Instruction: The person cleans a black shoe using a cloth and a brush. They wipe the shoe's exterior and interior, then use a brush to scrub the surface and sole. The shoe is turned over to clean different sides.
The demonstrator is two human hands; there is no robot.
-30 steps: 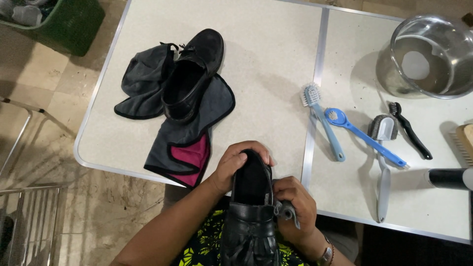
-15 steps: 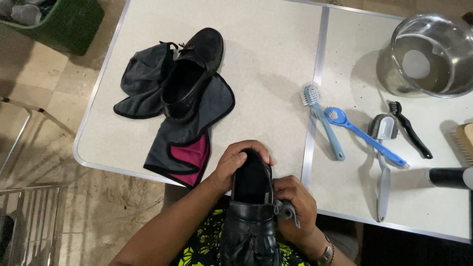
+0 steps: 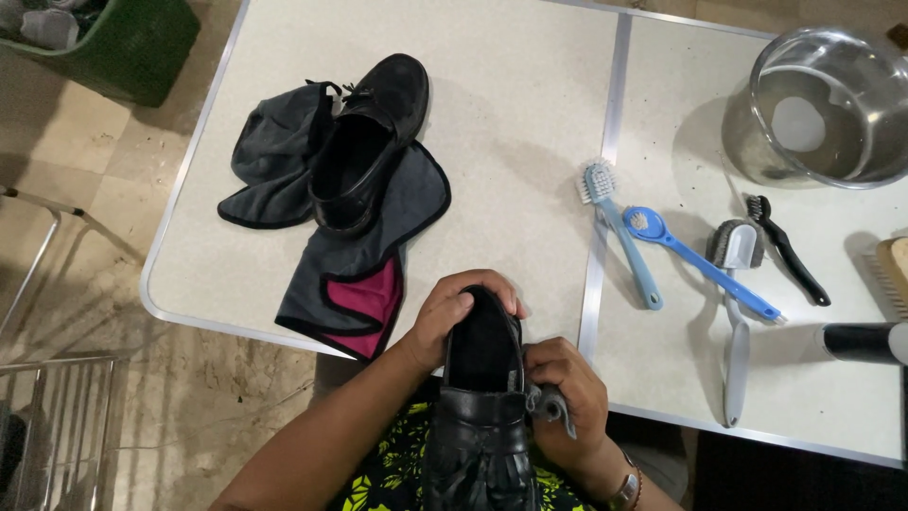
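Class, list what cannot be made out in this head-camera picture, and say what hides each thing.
- Toe of the held black shoe: cut off by the bottom edge.
- Grey cloth: mostly hidden inside the right hand.
- Wooden brush: cut off by the right edge.
- Green basket contents: cut off by the top edge.
- Left hand fingertips: hidden behind the shoe's heel.

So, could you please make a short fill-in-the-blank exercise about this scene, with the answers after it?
1. The left hand grips the heel of a black ____.
2. The right hand presses a small grey ____ against the shoe.
3. The second shoe lies on a grey ____ with a pink patch.
4. The steel bowl stands at the table's far ____ corner.

Answers: shoe; cloth; cloth; right
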